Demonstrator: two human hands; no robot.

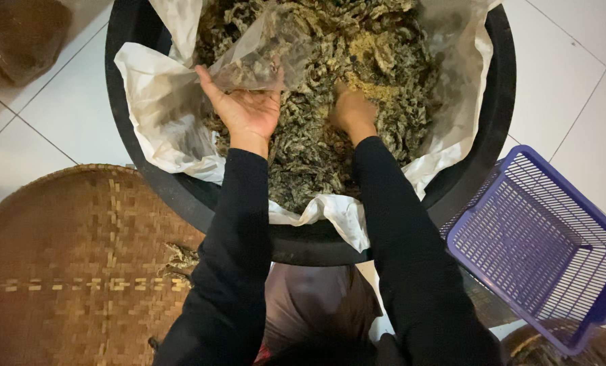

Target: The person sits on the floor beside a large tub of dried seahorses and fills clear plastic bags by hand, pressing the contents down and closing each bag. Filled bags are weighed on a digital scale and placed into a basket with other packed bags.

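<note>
Nearest the camera, two black sleeves reach forward from the bottom edge. To the left lies a round woven bamboo tray on the white tiled floor, with a few dried scraps on its right rim. To the right stands a purple plastic basket, tilted, leaning against the tub's rim.

Beyond the sleeves sits a large black tub lined with a white plastic sheet and filled with dried, crinkled greenish-brown leaves. The left hand is turned palm up, its fingers pinching the lower edge of a clear plastic bag that already holds some of the leaves; the bag hangs just above the pile. The right hand is sunk knuckles-up into the leaves just beside the bag, fingers curled and buried, so whether it grips a handful cannot be told.

At the far upper left, another dark filled bag rests on the floor, well apart from the tub.
</note>
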